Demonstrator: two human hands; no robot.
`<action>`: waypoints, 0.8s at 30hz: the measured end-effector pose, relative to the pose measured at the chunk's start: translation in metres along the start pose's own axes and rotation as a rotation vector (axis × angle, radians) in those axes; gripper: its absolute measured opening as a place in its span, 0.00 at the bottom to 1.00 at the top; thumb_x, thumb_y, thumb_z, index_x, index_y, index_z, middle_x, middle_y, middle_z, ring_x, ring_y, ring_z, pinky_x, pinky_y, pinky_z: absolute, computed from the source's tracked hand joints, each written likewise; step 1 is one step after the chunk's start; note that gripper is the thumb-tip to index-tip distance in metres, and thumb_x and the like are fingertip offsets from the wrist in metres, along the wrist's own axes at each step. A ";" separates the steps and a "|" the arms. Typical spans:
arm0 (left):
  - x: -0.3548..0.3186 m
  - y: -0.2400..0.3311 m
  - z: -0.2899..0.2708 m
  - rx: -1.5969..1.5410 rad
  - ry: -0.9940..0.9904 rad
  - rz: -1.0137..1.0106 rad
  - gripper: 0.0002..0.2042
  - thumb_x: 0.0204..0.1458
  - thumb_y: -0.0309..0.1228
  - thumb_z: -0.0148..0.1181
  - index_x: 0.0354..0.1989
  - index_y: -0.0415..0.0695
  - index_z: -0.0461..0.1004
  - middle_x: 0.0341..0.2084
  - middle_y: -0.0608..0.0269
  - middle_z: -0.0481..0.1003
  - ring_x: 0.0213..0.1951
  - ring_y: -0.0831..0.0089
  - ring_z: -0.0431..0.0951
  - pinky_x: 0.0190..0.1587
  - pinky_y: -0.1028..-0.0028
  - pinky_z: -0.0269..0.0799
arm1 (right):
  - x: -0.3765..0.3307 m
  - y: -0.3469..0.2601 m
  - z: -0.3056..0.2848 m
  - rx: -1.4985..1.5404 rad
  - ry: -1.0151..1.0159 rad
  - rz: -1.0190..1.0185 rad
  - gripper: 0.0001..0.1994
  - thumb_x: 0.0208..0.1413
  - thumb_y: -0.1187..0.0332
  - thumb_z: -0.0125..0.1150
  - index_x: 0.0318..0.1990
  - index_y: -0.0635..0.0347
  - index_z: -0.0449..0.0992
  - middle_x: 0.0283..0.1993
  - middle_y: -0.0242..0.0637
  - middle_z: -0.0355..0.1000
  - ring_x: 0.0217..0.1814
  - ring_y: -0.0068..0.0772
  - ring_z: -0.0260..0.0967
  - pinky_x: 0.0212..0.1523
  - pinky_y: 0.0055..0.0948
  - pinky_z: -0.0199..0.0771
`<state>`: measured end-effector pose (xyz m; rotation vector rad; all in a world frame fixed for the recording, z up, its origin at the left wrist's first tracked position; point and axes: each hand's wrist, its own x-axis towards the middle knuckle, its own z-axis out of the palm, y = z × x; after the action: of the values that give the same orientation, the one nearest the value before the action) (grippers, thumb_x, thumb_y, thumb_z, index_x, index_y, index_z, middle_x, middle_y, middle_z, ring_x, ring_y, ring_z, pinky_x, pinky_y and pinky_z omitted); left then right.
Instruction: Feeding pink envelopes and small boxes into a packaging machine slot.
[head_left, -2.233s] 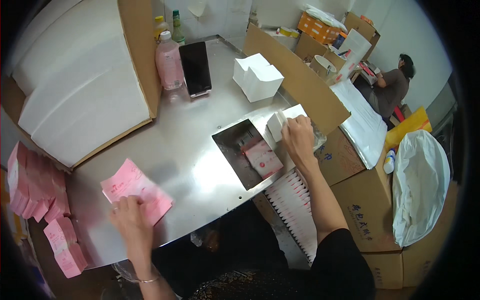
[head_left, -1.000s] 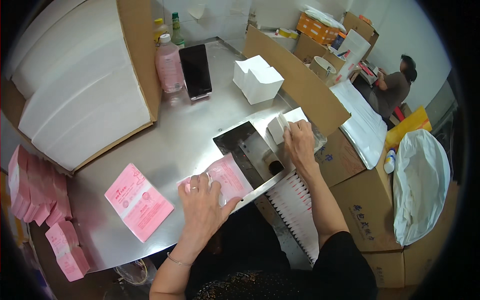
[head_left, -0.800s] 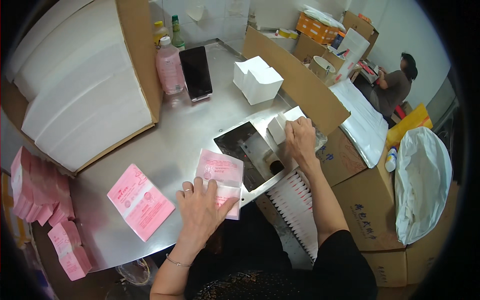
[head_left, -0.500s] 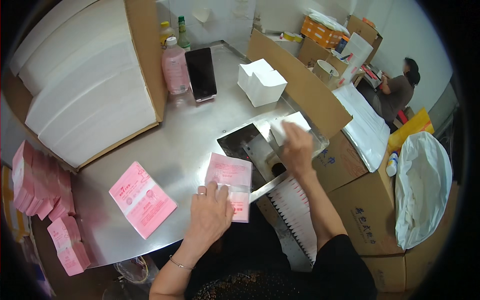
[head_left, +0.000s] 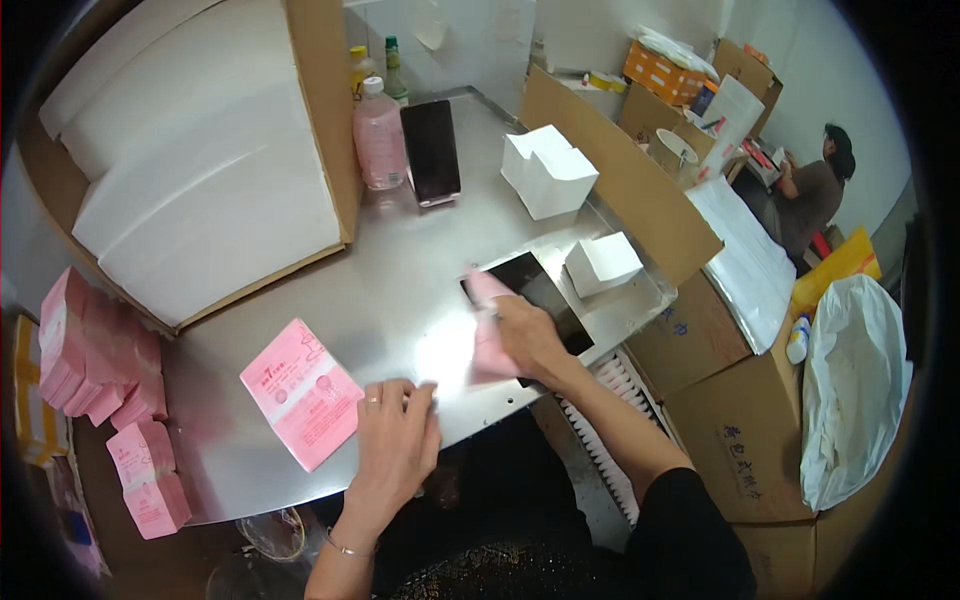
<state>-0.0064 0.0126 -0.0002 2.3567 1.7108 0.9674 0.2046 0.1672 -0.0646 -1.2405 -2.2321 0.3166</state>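
My right hand (head_left: 527, 340) is closed on a pink printed packet (head_left: 490, 355), which is tilted up and smeared by motion. They are over the left side of a dark rectangular opening (head_left: 550, 300) in the metal table. My left hand (head_left: 393, 440) is at the table's front edge with its fingers loosely spread and nothing visible in them. Just left of it lies a pink and white printed stack of packets (head_left: 300, 395), close to the thumbless side of the hand. Beyond the opening stand a small white paper stack (head_left: 603, 265) and a taller white stack (head_left: 548, 180).
A big carton (head_left: 325, 120) of white sheets fills the back left. Bundled pink packets (head_left: 100, 350) stand along the left edge. A phone (head_left: 432, 155) leans near a pink bottle (head_left: 379, 135). Cartons (head_left: 740, 430) and a white bag (head_left: 855, 390) are at right; another person (head_left: 808, 205) sits behind.
My right hand has come left from the small white stack and taken up the pink packet. My left hand has let go of that packet and moved left. The view has shifted slightly.
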 end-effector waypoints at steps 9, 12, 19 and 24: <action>-0.032 -0.035 -0.059 0.501 0.332 -0.326 0.12 0.42 0.23 0.57 0.38 0.41 0.71 0.42 0.50 0.71 0.50 0.48 0.68 0.62 0.51 0.56 | -0.006 0.008 -0.090 -0.553 0.416 -0.015 0.08 0.56 0.70 0.59 0.43 0.61 0.77 0.35 0.43 0.74 0.40 0.47 0.73 0.40 0.46 0.70; -0.045 -0.068 -0.043 0.543 0.059 -0.415 0.13 0.45 0.26 0.57 0.42 0.41 0.70 0.39 0.51 0.71 0.49 0.50 0.68 0.64 0.49 0.53 | -0.003 0.056 -0.094 -0.718 0.392 0.106 0.08 0.59 0.65 0.60 0.37 0.60 0.79 0.37 0.40 0.73 0.46 0.43 0.69 0.45 0.45 0.66; -0.018 -0.037 -0.037 0.172 0.156 -0.205 0.20 0.45 0.18 0.54 0.50 0.38 0.71 0.38 0.49 0.71 0.43 0.49 0.69 0.48 0.55 0.62 | 0.004 0.063 -0.093 -0.517 0.427 0.135 0.08 0.57 0.69 0.59 0.38 0.63 0.81 0.38 0.45 0.71 0.45 0.48 0.69 0.44 0.46 0.68; 0.010 0.012 0.031 -0.131 -0.090 0.041 0.22 0.47 0.21 0.60 0.54 0.39 0.71 0.37 0.51 0.69 0.41 0.52 0.69 0.46 0.55 0.63 | -0.007 0.075 -0.099 -0.383 0.448 0.146 0.11 0.54 0.69 0.61 0.43 0.65 0.80 0.43 0.47 0.73 0.48 0.49 0.69 0.48 0.46 0.69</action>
<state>0.0214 0.0259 -0.0156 2.3226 1.5252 0.9331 0.3175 0.1963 -0.0204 -1.4994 -1.8642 -0.3262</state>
